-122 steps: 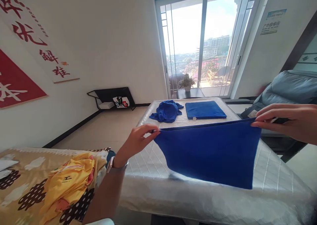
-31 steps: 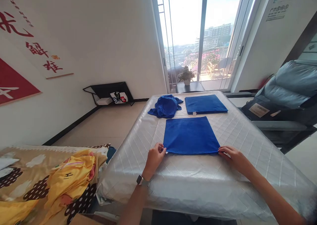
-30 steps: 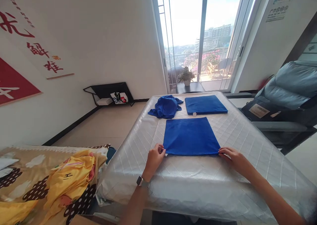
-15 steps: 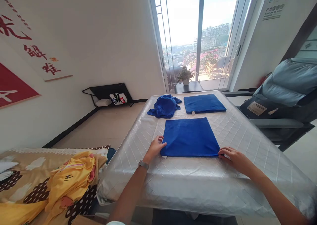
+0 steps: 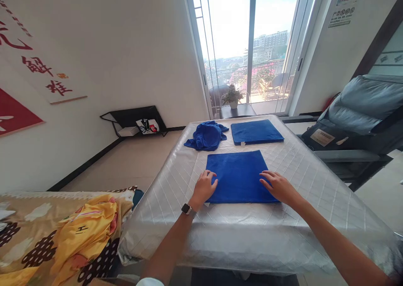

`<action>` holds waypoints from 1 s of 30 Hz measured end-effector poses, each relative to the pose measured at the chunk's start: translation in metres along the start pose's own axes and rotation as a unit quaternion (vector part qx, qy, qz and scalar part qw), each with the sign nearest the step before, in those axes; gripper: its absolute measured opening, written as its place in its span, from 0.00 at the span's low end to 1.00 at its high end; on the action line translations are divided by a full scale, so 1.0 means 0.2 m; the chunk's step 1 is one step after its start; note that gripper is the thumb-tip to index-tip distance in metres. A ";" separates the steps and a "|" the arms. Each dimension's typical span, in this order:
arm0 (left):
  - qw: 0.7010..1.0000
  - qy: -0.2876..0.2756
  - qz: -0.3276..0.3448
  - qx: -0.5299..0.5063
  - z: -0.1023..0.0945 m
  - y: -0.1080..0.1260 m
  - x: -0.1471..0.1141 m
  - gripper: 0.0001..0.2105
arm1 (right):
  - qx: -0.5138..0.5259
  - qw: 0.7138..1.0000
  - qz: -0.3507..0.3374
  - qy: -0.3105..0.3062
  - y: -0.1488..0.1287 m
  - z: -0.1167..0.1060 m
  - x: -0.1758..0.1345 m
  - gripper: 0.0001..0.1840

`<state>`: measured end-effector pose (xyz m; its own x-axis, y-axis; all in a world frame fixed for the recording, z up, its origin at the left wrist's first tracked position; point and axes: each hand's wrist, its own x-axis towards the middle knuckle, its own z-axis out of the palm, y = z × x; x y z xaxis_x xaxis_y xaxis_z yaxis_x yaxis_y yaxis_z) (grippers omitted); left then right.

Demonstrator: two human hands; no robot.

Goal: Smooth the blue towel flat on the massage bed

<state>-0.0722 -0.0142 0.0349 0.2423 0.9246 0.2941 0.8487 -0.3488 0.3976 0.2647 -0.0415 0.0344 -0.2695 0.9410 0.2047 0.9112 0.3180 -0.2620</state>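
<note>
A blue towel [image 5: 237, 179], folded into a flat rectangle, lies near the front of the silver quilted table cover [image 5: 176, 198]. Over its left edge is my left hand [image 5: 204, 188], fingers apart and slightly curved, a watch on the wrist. My right hand [image 5: 277, 186] rests at the towel's right edge, its fingers spread and holding nothing. Whether the fingertips press on the cloth is hard to tell. Behind this towel lie a crumpled blue cloth [image 5: 208, 135] at left and a neat folded blue stack [image 5: 257, 131] at right, with a small white tag.
A grey padded recliner [image 5: 352, 118] stands to the right. At lower left, a yellow garment [image 5: 86, 227] lies on a brown patterned bedspread [image 5: 34, 212]. A potted plant [image 5: 233, 96] sits behind the table by the glass door. A black rack [image 5: 135, 120] is against the left wall.
My right hand has let go of the towel's near right corner and moved forward and left along its edge. My left hand has shifted slightly right, over the cloth. The view has turned slightly.
</note>
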 end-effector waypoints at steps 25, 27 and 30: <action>0.991 -0.007 -0.113 0.069 0.17 -0.37 0.09 0.24 | -0.074 0.992 0.100 -0.032 -0.01 0.29 0.09 0.36; 0.992 0.003 -0.116 0.049 0.19 -0.34 0.12 0.21 | -0.075 0.992 0.102 -0.029 -0.01 0.29 0.09 0.36; 0.988 0.013 -0.150 -0.042 0.20 -0.29 0.22 0.18 | -0.074 0.991 0.104 -0.029 0.00 0.29 0.09 0.36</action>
<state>-0.0917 0.0528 -0.0110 -0.0273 0.9844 0.1740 0.8377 -0.0725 0.5413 0.2411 -0.0183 -0.0163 -0.0846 0.9908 0.1056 0.9835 0.1000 -0.1510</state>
